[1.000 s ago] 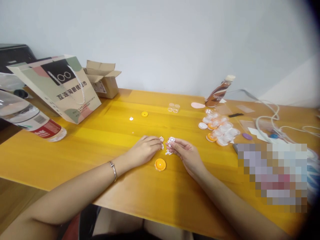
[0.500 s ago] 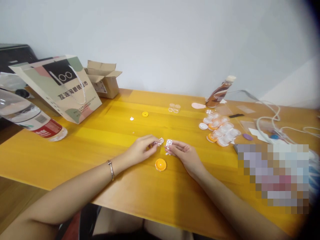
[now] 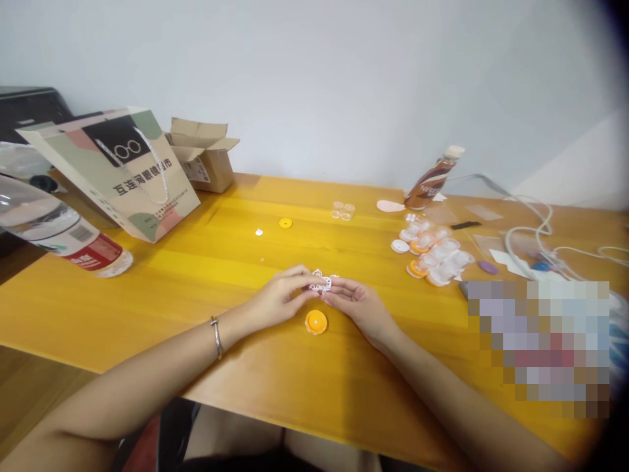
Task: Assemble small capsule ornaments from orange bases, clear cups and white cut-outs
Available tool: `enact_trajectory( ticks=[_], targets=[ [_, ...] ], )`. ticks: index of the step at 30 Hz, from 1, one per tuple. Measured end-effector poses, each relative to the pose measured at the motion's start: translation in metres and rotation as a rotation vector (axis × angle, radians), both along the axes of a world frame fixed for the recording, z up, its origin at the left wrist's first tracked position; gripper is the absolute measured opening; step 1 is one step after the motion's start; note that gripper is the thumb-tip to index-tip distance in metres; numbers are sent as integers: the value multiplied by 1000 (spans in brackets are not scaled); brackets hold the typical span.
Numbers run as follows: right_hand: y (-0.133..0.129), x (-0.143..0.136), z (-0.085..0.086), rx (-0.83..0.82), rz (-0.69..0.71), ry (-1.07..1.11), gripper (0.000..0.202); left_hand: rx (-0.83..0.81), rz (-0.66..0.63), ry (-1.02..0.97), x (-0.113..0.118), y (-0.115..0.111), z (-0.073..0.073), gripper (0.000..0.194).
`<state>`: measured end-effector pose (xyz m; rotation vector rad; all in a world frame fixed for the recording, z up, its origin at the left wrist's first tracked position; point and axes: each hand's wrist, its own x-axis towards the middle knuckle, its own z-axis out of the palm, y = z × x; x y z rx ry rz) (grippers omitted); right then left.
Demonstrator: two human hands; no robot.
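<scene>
My left hand (image 3: 281, 298) and my right hand (image 3: 358, 305) meet over the middle of the yellow wooden table (image 3: 206, 275). Their fingertips pinch small white lattice-like plastic pieces (image 3: 322, 282) between them, held just above the tabletop. The pieces now look pressed together; I cannot tell how they fit. A round orange cap (image 3: 315, 322) lies on the table just below the fingers. My left wrist wears a thin metal bracelet (image 3: 215, 337).
A pile of white and orange caps (image 3: 435, 252) lies to the right, with a brown drink bottle (image 3: 432, 179) behind. A paper bag (image 3: 118, 170), cardboard box (image 3: 205, 157) and lying water bottle (image 3: 59, 233) stand left. White cables (image 3: 540, 242) run at right. A small orange disc (image 3: 285, 223) lies farther back.
The two hands have come together, so the white pieces held apart a moment ago now touch between the fingertips. The loose piece that lay under them is no longer on the table.
</scene>
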<state>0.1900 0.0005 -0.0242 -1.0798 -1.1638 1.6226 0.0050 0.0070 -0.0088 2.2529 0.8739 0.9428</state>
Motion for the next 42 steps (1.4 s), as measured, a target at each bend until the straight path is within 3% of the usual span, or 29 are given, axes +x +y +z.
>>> enact_trajectory(
  ticks=[4, 6, 9, 14, 27, 42],
  targets=[
    [0, -1, -1, 19, 34, -41, 28, -44, -9, -15, 0, -2, -2, 33],
    [0, -1, 0, 19, 55, -59, 28, -47, -16, -19, 0, -2, -1, 28],
    [-1, -1, 0, 21, 73, -74, 26, 32, -30, -6, 0, -2, -1, 17],
    [-3, -1, 0, 29, 75, -71, 25, 126, -24, -13, 1, 0, -1, 24],
    [-4, -2, 0, 24, 96, -63, 22, 180, -11, 43, 1, -2, 1, 26],
    [-3, -1, 1, -22, 48, 2, 21, -192, 71, -169, 7, -3, -5, 20]
  ],
)
